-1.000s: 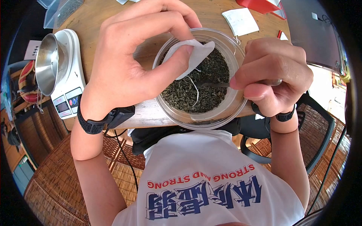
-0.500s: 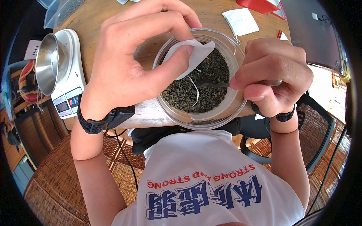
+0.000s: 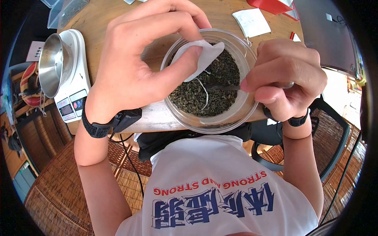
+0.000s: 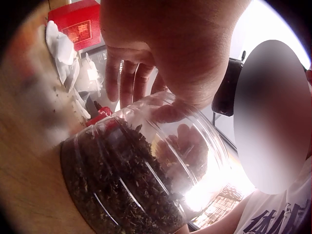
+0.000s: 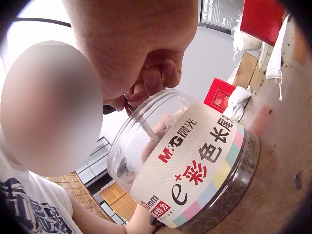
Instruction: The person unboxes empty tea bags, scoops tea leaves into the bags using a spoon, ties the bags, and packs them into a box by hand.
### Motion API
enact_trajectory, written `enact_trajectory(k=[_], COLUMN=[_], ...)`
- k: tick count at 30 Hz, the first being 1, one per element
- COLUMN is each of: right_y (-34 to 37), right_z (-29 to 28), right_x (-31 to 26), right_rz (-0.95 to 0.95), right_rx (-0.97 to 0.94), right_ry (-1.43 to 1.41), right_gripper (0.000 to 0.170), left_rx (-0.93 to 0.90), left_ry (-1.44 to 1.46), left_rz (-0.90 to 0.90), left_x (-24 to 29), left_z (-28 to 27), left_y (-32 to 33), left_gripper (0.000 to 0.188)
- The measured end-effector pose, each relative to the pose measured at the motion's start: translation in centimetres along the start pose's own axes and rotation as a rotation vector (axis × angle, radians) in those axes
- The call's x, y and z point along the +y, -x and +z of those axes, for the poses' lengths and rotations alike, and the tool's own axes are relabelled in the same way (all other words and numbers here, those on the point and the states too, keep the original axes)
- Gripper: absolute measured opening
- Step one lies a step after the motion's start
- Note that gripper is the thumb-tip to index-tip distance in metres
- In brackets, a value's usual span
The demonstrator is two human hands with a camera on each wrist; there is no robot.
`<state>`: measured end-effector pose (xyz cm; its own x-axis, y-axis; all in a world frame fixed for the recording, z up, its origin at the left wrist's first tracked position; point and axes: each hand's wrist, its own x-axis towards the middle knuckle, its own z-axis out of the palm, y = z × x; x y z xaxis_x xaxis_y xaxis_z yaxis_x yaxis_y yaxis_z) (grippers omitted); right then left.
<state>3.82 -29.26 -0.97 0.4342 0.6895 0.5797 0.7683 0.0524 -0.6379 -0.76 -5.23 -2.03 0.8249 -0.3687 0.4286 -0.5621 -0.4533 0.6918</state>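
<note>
A round clear tub of dark dried leaves stands at the table's front edge; a printed label wraps its side in the right wrist view. The left hand pinches a white pouch between thumb and forefinger over the leaves, and a white string hangs from it onto them. From the right, the right hand grips a thin metal utensil, its dark end at the leaves beside the string. The utensil's far tip is hard to make out.
A white scale with a steel bowl stands at the left. Behind the tub lie a white pouch and a red box. A clear container sits at the back left.
Both hands keep their grips and places over the tub. The head view has shifted very slightly; nothing else has visibly moved.
</note>
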Motion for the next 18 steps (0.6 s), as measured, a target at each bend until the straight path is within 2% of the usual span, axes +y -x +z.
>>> enact_trajectory(k=[7,13,18], right_y=[0.5,1.2,1.3], right_z=[-0.3,-1.0,-1.2], right_x=[-0.1,-0.8,-0.4], right_rz=[0.025,0.169,0.147], right_rx=[0.073,0.184,0.143], right_ry=[-0.030,-0.035,-0.099], right_gripper=[0.045,0.051,0.051], left_rx=[-0.013,0.002,-0.012], left_ry=[-0.018,0.002,-0.012], left_rz=[-0.014,0.022,0.001], left_x=[0.2,-0.2,0.0], left_z=[-0.1,0.0,-0.1], left_y=[0.0,0.0,0.0], left_gripper=[0.013,0.013,0.013])
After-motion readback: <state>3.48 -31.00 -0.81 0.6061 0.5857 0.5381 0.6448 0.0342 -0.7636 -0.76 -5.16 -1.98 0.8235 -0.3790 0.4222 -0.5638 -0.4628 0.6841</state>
